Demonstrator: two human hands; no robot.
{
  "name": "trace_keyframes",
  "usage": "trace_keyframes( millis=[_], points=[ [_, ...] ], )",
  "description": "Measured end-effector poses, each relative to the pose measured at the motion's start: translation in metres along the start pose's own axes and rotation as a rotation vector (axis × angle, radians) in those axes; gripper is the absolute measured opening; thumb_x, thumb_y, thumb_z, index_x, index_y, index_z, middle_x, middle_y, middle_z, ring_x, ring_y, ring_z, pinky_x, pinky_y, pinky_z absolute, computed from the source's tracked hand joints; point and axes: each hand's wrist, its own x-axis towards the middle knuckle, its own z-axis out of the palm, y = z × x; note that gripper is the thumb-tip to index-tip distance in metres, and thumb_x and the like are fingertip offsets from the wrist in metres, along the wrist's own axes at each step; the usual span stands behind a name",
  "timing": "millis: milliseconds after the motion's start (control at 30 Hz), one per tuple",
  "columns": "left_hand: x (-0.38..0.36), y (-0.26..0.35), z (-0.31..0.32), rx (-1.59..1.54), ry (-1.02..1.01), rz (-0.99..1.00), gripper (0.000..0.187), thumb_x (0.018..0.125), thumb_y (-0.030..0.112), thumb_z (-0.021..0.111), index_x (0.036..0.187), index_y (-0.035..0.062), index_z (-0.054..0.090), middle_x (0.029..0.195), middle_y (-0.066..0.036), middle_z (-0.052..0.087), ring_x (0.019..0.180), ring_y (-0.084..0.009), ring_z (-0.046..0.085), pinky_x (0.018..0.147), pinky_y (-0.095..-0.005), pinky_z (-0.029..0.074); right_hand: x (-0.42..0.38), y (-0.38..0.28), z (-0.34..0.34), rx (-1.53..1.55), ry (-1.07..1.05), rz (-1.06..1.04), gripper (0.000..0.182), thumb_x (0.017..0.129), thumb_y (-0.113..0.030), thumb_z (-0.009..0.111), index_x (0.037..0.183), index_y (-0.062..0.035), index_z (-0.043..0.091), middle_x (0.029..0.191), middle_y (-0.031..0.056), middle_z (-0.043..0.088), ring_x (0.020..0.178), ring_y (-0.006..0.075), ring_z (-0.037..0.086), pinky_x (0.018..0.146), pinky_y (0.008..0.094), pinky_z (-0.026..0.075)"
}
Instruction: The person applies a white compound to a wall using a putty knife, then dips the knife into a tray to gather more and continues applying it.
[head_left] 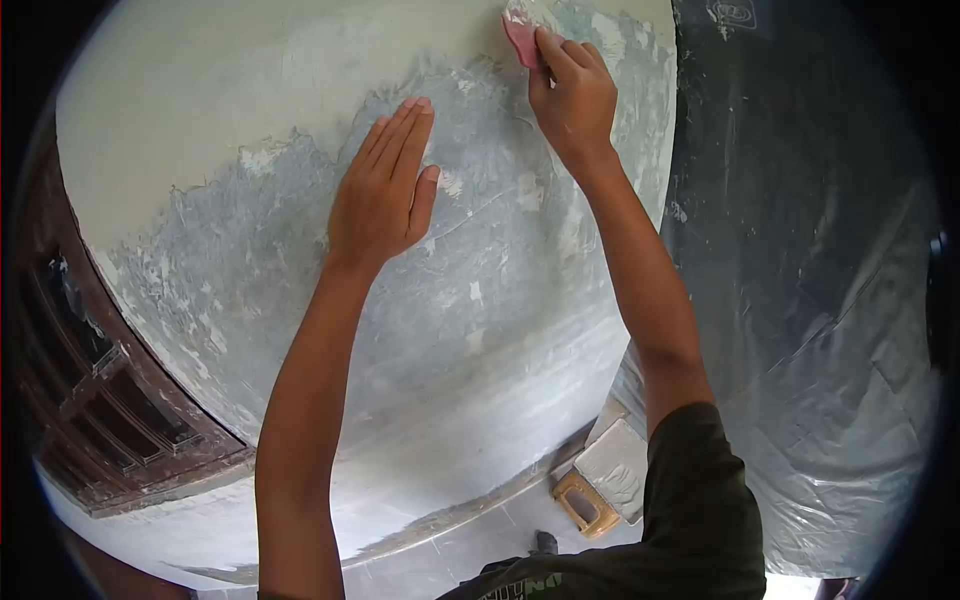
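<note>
My left hand (380,195) lies flat against the scraped grey part of the wall (400,320), its fingers stretched upward and nothing in it. Higher up and to the right, my right hand (580,105) grips a pink scraper (521,40) between thumb and fingers. Whitish filler clings around the scraper's upper end, which is against the wall near its right edge. Smooth cream coating (240,90) covers the wall's upper left, and its ragged border runs just above my left hand.
Dark plastic sheeting (800,300) hangs on the right. A brown wooden frame with dark panels (120,400) stands at the left. Below, on the tiled floor, are a yellowish stool (585,505) and a tray of pale material (615,465).
</note>
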Motion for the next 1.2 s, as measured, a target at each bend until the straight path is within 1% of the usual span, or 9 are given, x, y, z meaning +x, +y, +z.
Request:
trace_keyframes(
  millis=[67,167,233,433,533,700,833,1000,1200],
  points=[
    [0.001,0.0,0.0,-0.019,0.013,-0.008,0.052,0.098,0.01,0.048,0.149,-0.0032,0.044,0.15,-0.02,0.052,0.141,-0.036,0.048,0.118,-0.0485,0.036,0.011,0.007,0.005,-0.098,0.045,-0.065,0.038,0.079,0.0,0.07,0.116,-0.0094,0.073,0.092,0.0052,0.069,0.081,0.0252,0.064,0.066,0.0365,0.056],
    [0.004,-0.002,0.003,-0.019,0.056,-0.006,0.052,0.098,0.01,0.048,0.149,-0.0033,0.044,0.149,-0.02,0.052,0.141,-0.0358,0.048,0.118,-0.0485,0.037,-0.012,-0.008,0.004,-0.092,-0.065,-0.157,0.044,0.073,0.002,0.068,0.117,-0.0035,0.068,0.098,0.0081,0.068,0.094,0.0288,0.066,0.07,0.0379,0.059],
    [0.002,-0.001,0.002,-0.023,0.044,-0.007,0.052,0.098,0.009,0.048,0.148,-0.0034,0.044,0.149,-0.02,0.053,0.141,-0.0357,0.048,0.118,-0.0485,0.037,-0.046,-0.038,-0.013,0.043,-0.084,-0.202,0.045,0.069,0.004,0.069,0.114,-0.0011,0.068,0.091,0.0068,0.066,0.091,0.0268,0.066,0.068,0.0369,0.059],
    [0.001,0.0,0.002,-0.012,0.024,-0.016,0.052,0.097,0.009,0.048,0.148,-0.004,0.045,0.149,-0.02,0.053,0.14,-0.0354,0.048,0.118,-0.0485,0.036,-0.003,-0.017,-0.011,0.04,0.102,-0.177,0.046,0.069,0.003,0.072,0.113,-0.0087,0.071,0.083,0.0021,0.064,0.08,0.0231,0.062,0.06,0.036,0.054],
    [-0.001,-0.001,0.004,-0.005,0.028,-0.019,0.052,0.097,0.008,0.048,0.147,-0.0041,0.045,0.148,-0.02,0.053,0.14,-0.0353,0.048,0.118,-0.0485,0.036,0.008,0.002,0.002,-0.029,0.101,-0.221,0.044,0.07,0.002,0.072,0.113,-0.0078,0.071,0.085,0.0028,0.064,0.081,0.0232,0.063,0.06,0.0358,0.055],
    [-0.001,0.0,0.001,-0.017,0.026,-0.025,0.054,0.096,0.008,0.05,0.148,-0.0039,0.045,0.149,-0.019,0.053,0.14,-0.0351,0.048,0.118,-0.0483,0.036,-0.059,-0.021,-0.013,0.064,-0.079,-0.321,0.05,0.066,0.003,0.073,0.115,-0.007,0.072,0.084,0.0024,0.061,0.081,0.0232,0.062,0.063,0.0342,0.057],
    [0.001,-0.001,0.002,0.021,0.018,-0.011,0.053,0.096,0.012,0.052,0.147,-0.0044,0.046,0.148,-0.02,0.054,0.14,-0.0338,0.049,0.119,-0.0469,0.036,-0.032,-0.016,-0.021,0.058,0.044,-0.336,0.051,0.066,0.003,0.073,0.116,-0.0074,0.072,0.083,0.0026,0.06,0.08,0.0219,0.061,0.063,0.0326,0.057],
    [-0.001,-0.002,0.004,0.024,0.015,-0.01,0.055,0.096,0.009,0.049,0.149,-0.0031,0.044,0.149,-0.019,0.053,0.14,-0.0348,0.048,0.118,-0.0486,0.036,0.001,0.014,0.002,-0.038,-0.021,-0.392,0.053,0.067,0.001,0.074,0.12,-0.0071,0.07,0.085,0.0036,0.062,0.081,0.0221,0.061,0.063,0.0329,0.058],
    [0.002,0.0,0.001,0.055,0.003,-0.013,0.053,0.097,0.015,0.054,0.145,-0.0051,0.047,0.147,-0.021,0.055,0.14,-0.0327,0.049,0.119,-0.0455,0.035,-0.063,0.001,-0.024,0.115,-0.064,-0.399,0.05,0.066,0.002,0.075,0.115,-0.004,0.073,0.084,0.0044,0.061,0.083,0.0234,0.064,0.064,0.0335,0.058]
  ],
)
